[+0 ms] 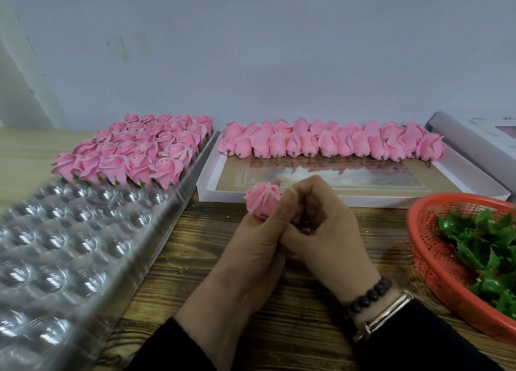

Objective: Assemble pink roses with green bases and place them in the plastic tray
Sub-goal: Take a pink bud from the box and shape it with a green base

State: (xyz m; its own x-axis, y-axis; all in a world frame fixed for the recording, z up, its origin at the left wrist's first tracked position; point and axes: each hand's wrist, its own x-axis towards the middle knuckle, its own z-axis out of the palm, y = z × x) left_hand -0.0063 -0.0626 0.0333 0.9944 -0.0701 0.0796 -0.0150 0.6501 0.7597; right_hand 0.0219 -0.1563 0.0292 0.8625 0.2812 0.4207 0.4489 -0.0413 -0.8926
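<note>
Fingers of left hand [251, 247] around pink rose [261, 200].

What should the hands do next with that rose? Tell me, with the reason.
Probably seat the green base fully. The left hand holds the pink rose by its lower end while the right hand curls against it there; what it holds is hidden. The plastic tray has empty pockets.

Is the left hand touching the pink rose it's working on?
Touching. The head view shows the left hand gripping the pink rose, its fingers wrapped against the bloom with no gap between them.
</note>
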